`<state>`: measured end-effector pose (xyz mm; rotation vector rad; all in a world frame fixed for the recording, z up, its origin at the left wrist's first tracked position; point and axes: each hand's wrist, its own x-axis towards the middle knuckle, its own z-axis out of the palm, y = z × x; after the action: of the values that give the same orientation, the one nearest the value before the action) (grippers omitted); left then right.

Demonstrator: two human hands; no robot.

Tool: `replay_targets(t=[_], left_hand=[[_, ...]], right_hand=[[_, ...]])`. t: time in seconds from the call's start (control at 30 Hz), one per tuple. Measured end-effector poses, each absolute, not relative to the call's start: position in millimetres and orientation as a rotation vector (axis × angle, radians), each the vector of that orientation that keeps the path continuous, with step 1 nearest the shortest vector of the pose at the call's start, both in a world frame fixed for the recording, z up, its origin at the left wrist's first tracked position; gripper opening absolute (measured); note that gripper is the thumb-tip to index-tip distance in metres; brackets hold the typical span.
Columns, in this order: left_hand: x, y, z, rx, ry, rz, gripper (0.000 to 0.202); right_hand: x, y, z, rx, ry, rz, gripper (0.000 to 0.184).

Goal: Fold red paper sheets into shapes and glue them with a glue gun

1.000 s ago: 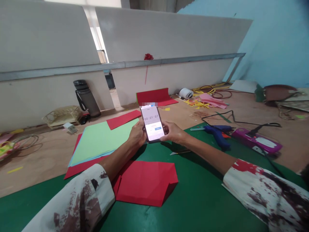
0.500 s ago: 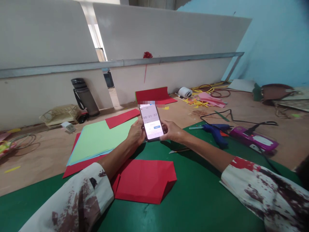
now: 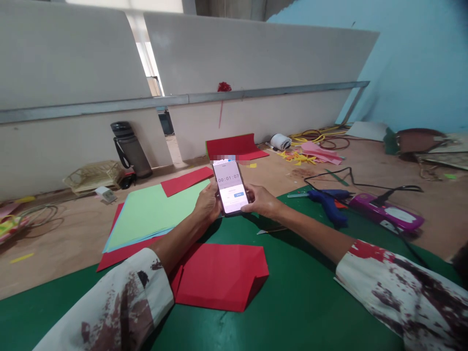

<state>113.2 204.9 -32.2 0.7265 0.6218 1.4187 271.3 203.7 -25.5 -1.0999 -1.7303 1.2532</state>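
Note:
I hold a phone [image 3: 230, 186] upright in front of me above the green mat [image 3: 292, 302]. My left hand [image 3: 207, 203] grips its left edge and my right hand [image 3: 262, 200] grips its right edge. Its lit screen shows a timer reading 00:01:07 and a small blue button. Below my forearms a folded red paper [image 3: 223, 276] lies flat on the mat.
A stack of green, blue and red sheets [image 3: 153, 214] lies to the left. A blue glue gun [image 3: 329, 202], a purple power strip [image 3: 387, 214] and cables sit to the right. A dark bottle [image 3: 129, 146] and a wire basket [image 3: 93, 176] stand by the back panel. Paper scraps [image 3: 310, 153] litter the far right.

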Motion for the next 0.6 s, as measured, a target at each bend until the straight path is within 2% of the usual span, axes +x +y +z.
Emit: replay_targets(t=[0.6], left_hand=[[113.6,205.6,-32.2,0.737,0.685,1.422,0.010]], right_hand=[[272.8,204.2,-24.9,-1.025,-1.691,1.392,0.062]])
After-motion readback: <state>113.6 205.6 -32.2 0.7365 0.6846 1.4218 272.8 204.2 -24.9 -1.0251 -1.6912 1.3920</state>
